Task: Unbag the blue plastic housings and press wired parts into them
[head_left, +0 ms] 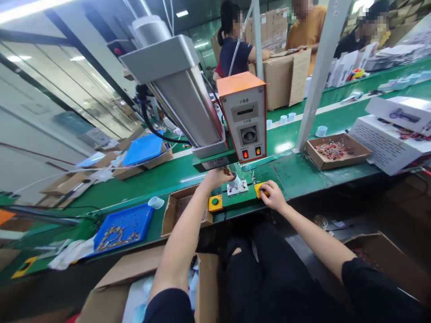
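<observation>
My left hand (217, 179) reaches under the head of a pneumatic press (188, 103). Its fingers are pinched together at the top of a pale blue plastic cup (235, 181), which stands on a metal fixture plate (237, 190); what small piece they hold is too hidden to name. My right hand (274, 196) is curled over a yellow push-button box (258, 190) at the right of the fixture, its fingers on the button. A second yellow box with a green button (215, 202) sits left of the fixture, beside my left forearm.
An orange-and-white control box (243, 119) stands beside the press. Leftward are a cardboard tray (175, 206), a loose cup (156, 202) and a blue tray (141, 220) of small metal parts. A carton of coloured wires (311, 150) lies right. Several people work behind.
</observation>
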A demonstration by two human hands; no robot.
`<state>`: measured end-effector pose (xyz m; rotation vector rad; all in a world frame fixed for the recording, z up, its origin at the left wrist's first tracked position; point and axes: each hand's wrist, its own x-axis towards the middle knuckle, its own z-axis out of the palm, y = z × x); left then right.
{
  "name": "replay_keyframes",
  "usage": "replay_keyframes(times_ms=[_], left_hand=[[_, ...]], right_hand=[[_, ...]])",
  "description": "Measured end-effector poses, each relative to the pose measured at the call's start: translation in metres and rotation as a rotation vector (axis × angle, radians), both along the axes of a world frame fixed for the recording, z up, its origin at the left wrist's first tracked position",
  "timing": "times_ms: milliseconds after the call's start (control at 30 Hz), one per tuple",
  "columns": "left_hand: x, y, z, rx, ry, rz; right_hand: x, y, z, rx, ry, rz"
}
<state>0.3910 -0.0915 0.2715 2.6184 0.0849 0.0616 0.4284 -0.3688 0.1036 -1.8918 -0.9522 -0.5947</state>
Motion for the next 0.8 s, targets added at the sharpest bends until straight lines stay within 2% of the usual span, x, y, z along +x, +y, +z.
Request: replay_keyframes(times_ms=[100,200,333,433,533,633,733,800], left_hand=[[-0.002,0.001,0.001,0.065,-0.014,0.002],[-0.004,0.0,0.001,0.062,-0.031,-0.01],[0.0,-0.004,0.0,0.011,-0.002,0.012],[0.001,-0.004,0.002,-0.098,0.035,0.049],[-0.018,-0.002,0.0,-0.144,-0.059,0.167],[-0.065,-0.005,-0.022,0.016,-0.235,0.326],[-0.117,-0.004,-0.067,0.309,-0.158,0.408],[-0.136,0.007,-0.094,0.456,-0.143,0.353]], right_hand=[[0.0,0.0,0.0,-0.004,0.016,0.0],[-0.001,0.001,0.0,-0.003,0.037,-0.005],[-0.003,0.002,-0.001,0.009,0.048,-0.009],[-0.004,0.003,-0.001,0.012,0.044,0.003],[-0.004,0.003,0.001,0.017,0.036,0.015],[-0.004,0.003,0.0,0.025,0.01,0.009],[-0.007,0.005,-0.001,0.011,-0.044,-0.011],[-0.007,0.007,-0.001,-0.015,-0.078,-0.035]])
